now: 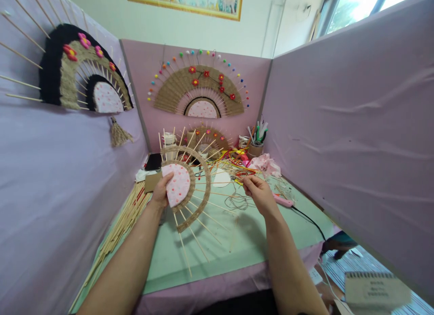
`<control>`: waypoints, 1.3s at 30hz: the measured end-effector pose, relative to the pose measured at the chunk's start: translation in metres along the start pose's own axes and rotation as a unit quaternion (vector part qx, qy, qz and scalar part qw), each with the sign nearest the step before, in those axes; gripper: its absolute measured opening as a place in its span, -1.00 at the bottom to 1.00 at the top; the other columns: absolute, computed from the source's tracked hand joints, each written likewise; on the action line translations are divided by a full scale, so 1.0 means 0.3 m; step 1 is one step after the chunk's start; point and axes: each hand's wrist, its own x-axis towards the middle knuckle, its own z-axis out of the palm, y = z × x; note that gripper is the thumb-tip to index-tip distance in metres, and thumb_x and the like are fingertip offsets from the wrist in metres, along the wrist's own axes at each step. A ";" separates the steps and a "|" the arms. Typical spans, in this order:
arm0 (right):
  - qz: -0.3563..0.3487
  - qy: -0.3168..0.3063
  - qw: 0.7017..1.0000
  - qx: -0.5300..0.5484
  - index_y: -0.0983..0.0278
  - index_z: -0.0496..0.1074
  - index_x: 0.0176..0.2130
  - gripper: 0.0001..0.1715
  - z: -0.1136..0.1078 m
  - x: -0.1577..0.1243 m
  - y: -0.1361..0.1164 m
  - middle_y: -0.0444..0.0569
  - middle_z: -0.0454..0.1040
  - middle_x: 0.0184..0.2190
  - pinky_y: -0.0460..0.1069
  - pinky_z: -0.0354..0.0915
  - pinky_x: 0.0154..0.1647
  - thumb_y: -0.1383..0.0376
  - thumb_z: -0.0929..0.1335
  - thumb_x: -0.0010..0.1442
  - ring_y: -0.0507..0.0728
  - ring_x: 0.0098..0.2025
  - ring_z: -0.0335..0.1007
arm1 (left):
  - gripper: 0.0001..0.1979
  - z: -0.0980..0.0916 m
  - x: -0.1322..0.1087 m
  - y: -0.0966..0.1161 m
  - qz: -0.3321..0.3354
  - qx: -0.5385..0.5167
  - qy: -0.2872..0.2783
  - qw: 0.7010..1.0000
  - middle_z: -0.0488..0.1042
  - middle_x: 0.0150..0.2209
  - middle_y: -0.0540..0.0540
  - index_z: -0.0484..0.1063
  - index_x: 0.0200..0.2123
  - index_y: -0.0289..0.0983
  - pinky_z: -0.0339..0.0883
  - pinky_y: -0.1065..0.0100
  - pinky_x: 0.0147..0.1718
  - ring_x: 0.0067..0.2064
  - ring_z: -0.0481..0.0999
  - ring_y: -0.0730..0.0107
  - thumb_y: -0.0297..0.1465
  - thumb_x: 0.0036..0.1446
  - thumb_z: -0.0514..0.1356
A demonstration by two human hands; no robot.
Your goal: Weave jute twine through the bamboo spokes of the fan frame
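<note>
Between the hands: the half-round fan frame of tan twine and pink-dotted white cloth [191, 188], in the left hand [163, 190], spreads thin pale spokes toward the right hand [259, 193], barring a straight crossing.
Near table edge: the pale green tabletop [249, 245] gives open room below the right hand.
Left table edge: a long bundle of pale wooden sticks [118, 228] narrows the way beside the left forearm.
Right side: a pink-handled tool with black cord [283, 200], then a tall lilac cloth-covered panel [349, 138].
Table back: tangled red and yellow cords [242, 173] and crumpled pink sheeting [266, 164].
</note>
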 end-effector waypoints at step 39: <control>0.030 -0.041 0.994 0.101 0.32 0.59 -0.33 -0.44 0.080 -0.011 0.079 -0.09 0.29 -0.56 -0.07 0.01 -0.50 -0.09 0.29 0.12 0.00 -0.52 0.10 | -0.73 0.036 0.003 -0.066 0.020 -0.087 0.033 0.995 0.61 -0.30 -0.18 0.45 -0.08 -0.36 0.50 0.29 -0.23 -0.34 0.61 0.31 -0.45 0.13 0.18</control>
